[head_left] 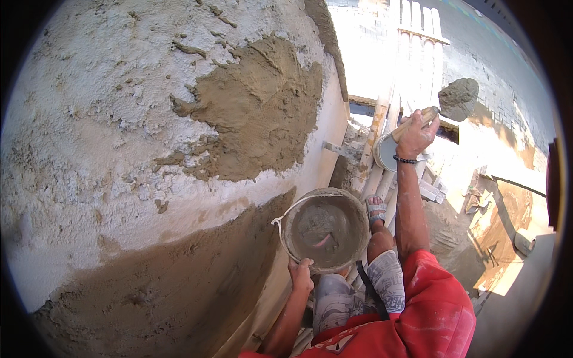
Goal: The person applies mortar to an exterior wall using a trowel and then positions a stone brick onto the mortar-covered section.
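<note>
My left hand [301,275] grips the near-left rim of a round bucket [364,238], its fingers closed on the edge. Wet grey mortar [319,224] lies inside, with a small pinkish piece showing in it. The bucket's pale handle [285,216] hangs over its left side. Out to the right, my right hand [418,136] is closed around the wooden handle of a trowel [427,113]. A lump of mortar [458,98] covers the trowel's blade, which is held away from the wall. On the rough whitish wall [119,119] to the left is a fresh mortar patch [256,113].
A smoother brown plastered band [173,292] runs along the lower wall. Wooden poles [373,143] lie lengthwise under my sandalled foot [376,207]. Beneath my right wrist stands a pale round container [385,154]. Farther down on the right are sunlit paving [507,101] and scattered debris [476,200].
</note>
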`<move>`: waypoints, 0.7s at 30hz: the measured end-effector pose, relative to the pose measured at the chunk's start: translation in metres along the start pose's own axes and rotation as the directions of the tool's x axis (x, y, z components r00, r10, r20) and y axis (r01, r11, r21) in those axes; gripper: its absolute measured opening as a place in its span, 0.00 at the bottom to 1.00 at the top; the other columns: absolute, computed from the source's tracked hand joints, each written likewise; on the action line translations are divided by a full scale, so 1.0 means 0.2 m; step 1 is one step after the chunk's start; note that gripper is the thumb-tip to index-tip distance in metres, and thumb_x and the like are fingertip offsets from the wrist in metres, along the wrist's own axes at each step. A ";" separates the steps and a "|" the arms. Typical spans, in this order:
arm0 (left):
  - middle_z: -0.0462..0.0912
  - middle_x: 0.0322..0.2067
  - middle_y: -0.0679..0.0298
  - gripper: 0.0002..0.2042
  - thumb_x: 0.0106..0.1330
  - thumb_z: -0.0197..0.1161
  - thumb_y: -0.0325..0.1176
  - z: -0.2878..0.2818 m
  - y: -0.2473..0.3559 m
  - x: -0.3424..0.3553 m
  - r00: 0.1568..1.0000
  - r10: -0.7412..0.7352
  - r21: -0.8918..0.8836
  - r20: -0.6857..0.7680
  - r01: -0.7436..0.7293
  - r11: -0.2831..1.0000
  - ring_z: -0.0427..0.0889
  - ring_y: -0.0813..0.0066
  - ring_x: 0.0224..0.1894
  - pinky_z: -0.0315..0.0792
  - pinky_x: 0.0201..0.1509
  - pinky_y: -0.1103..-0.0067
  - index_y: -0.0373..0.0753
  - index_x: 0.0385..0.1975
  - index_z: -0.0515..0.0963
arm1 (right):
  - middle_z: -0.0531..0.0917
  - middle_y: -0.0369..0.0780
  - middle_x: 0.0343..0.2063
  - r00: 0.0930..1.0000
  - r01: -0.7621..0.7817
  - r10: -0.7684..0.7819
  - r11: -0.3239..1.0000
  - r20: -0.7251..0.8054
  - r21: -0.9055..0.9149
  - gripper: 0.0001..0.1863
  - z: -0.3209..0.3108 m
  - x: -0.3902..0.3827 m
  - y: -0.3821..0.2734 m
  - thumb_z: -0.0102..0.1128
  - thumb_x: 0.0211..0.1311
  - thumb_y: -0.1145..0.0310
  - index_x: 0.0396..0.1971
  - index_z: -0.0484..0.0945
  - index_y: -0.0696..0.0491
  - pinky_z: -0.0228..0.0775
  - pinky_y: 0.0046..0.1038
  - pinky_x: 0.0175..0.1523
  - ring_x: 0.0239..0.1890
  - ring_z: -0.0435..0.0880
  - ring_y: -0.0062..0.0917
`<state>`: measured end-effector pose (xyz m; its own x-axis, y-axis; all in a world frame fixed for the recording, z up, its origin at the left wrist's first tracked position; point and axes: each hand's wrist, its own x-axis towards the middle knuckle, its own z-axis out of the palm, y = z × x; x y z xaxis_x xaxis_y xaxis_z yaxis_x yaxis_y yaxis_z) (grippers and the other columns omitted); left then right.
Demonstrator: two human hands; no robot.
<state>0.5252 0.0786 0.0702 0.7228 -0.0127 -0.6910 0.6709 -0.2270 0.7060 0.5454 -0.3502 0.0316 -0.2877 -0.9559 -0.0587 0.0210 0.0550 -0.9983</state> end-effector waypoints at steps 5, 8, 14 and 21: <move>0.75 0.47 0.63 0.29 0.46 0.54 0.18 0.14 -0.06 0.08 0.999 0.006 -0.022 0.039 -0.005 1.000 0.74 0.71 0.46 0.68 0.51 0.80 0.34 0.55 0.68 | 0.77 0.57 0.46 0.773 0.363 -0.080 0.870 0.630 -0.334 0.31 0.54 -0.41 0.25 0.56 0.58 0.65 0.61 0.62 0.60 0.69 0.42 0.53 0.47 0.77 0.53; 0.76 0.45 0.64 0.29 0.46 0.53 0.16 0.12 0.00 0.04 0.998 0.029 -0.043 -0.063 -0.032 0.999 0.75 0.70 0.44 0.70 0.49 0.78 0.33 0.54 0.67 | 0.76 0.58 0.48 0.701 0.432 -0.320 0.902 0.638 -0.022 0.31 0.50 -0.70 -0.09 0.55 0.59 0.65 0.61 0.62 0.60 0.67 0.40 0.56 0.49 0.76 0.52; 0.73 0.49 0.62 0.29 0.46 0.54 0.17 0.25 0.19 -0.06 0.999 -0.032 -0.014 0.026 0.032 0.999 0.73 0.71 0.48 0.70 0.48 0.78 0.32 0.55 0.67 | 0.77 0.56 0.48 0.518 0.301 0.086 0.913 0.851 -0.275 0.30 -0.37 -0.37 -0.37 0.57 0.59 0.64 0.60 0.63 0.60 0.69 0.39 0.53 0.47 0.78 0.50; 0.74 0.47 0.62 0.29 0.45 0.53 0.18 0.51 0.43 -0.06 0.966 0.144 0.048 0.216 -0.158 0.986 0.72 0.72 0.46 0.67 0.51 0.81 0.32 0.54 0.68 | 0.82 0.52 0.30 0.043 0.790 0.507 0.510 0.861 -0.340 0.26 -1.00 -0.08 -0.87 0.58 0.57 0.65 0.55 0.68 0.56 0.74 0.43 0.41 0.36 0.81 0.47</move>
<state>0.5573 -0.0396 0.1229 0.7588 -0.2548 -0.5994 0.5399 -0.2686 0.7977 0.3556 -0.2864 0.2047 0.8224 -0.2613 -0.5054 -0.5421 -0.6293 -0.5568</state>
